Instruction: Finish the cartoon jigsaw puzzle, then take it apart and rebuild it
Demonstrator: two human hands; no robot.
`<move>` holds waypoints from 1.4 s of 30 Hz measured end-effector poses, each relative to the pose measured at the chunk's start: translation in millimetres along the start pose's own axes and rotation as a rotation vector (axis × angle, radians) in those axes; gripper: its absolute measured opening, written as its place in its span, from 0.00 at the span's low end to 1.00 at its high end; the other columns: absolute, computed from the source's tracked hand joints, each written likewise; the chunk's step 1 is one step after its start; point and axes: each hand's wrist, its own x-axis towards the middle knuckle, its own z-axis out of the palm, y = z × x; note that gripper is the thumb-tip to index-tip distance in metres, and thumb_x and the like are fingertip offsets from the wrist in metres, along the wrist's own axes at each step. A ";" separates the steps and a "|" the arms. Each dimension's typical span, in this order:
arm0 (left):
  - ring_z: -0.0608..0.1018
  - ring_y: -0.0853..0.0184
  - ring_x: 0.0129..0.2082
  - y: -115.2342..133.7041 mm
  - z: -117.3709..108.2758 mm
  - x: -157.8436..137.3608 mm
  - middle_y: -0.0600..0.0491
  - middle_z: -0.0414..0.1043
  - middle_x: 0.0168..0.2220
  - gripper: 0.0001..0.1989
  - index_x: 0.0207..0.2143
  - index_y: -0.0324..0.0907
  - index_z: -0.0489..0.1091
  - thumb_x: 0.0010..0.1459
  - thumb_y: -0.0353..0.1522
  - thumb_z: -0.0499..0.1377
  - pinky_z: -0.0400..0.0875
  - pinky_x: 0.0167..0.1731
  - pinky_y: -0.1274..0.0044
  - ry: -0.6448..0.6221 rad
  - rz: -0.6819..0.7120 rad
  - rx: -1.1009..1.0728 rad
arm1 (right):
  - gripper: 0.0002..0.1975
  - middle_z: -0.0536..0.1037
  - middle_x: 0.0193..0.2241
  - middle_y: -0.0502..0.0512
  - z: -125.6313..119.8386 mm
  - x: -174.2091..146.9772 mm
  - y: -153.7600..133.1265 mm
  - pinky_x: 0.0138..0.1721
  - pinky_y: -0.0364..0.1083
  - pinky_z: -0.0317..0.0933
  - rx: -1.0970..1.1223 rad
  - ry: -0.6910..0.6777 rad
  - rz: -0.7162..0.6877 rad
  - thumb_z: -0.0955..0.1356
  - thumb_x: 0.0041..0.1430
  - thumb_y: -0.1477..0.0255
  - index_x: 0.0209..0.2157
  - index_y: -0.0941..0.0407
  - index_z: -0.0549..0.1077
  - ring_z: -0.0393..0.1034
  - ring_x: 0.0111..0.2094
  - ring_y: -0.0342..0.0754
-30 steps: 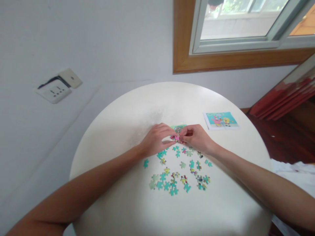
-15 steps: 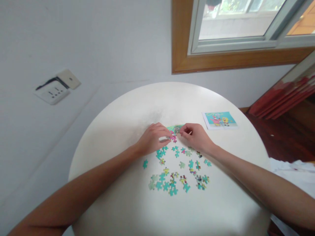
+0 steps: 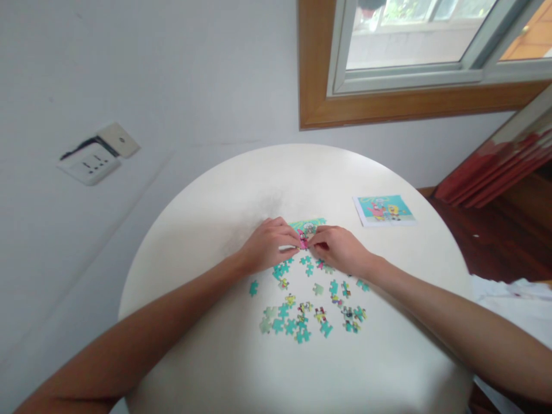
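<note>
A partly joined jigsaw puzzle (image 3: 311, 224) lies on the white table, green at its far edge with a pink figure lower down. My left hand (image 3: 271, 246) is at its left side, thumb and index finger closed around the edge of a pink puzzle piece (image 3: 303, 241). From the right, my right hand (image 3: 340, 248) pinches at the lower right of the same pink part, its fingertips partly hiding what they hold. Nearer to me, several loose puzzle pieces (image 3: 291, 326) in green, pale and yellow are scattered over the table.
A reference picture card (image 3: 386, 210) with the cartoon characters lies on the right of the round table (image 3: 215, 213). Behind the table stands a wall with a socket (image 3: 92, 163) and a wood-framed window (image 3: 317, 109). A red curtain (image 3: 495, 167) hangs at the right.
My right hand has moved down and slightly left, from the grey figure's side to the lower pink part. More of the puzzle's upper right edge shows. My left hand stays almost still.
</note>
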 end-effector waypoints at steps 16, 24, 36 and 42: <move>0.70 0.64 0.42 -3.3 -3.0 -0.6 0.51 0.75 0.42 0.16 0.40 0.43 0.77 0.55 0.19 0.55 0.66 0.47 0.69 0.098 -0.028 -0.007 | 0.14 0.74 0.30 0.52 -5.8 -0.8 -7.2 0.35 0.44 0.56 0.024 0.083 -0.010 0.62 0.56 0.80 0.33 0.55 0.79 0.66 0.30 0.44; 0.70 0.65 0.42 -8.1 -0.2 -2.7 0.53 0.73 0.43 0.25 0.39 0.50 0.79 0.52 0.14 0.53 0.66 0.47 0.70 0.052 0.042 0.005 | 0.14 0.73 0.28 0.53 -11.3 2.5 1.9 0.35 0.45 0.56 0.007 0.184 0.047 0.62 0.56 0.78 0.35 0.55 0.79 0.65 0.29 0.45; 0.70 0.65 0.45 -8.2 1.1 -2.3 0.53 0.73 0.45 0.27 0.44 0.52 0.78 0.54 0.15 0.53 0.67 0.48 0.69 -0.002 0.088 -0.020 | 0.13 0.75 0.29 0.54 -13.8 3.2 3.3 0.35 0.44 0.58 -0.004 0.217 0.070 0.62 0.56 0.78 0.36 0.57 0.79 0.66 0.29 0.45; 0.70 0.64 0.45 -6.7 1.0 -1.3 0.52 0.73 0.45 0.26 0.44 0.51 0.77 0.55 0.15 0.53 0.67 0.48 0.69 0.001 0.079 -0.018 | 0.12 0.76 0.28 0.54 -18.3 3.6 7.0 0.34 0.44 0.58 -0.004 0.264 0.091 0.63 0.55 0.79 0.34 0.58 0.79 0.66 0.28 0.45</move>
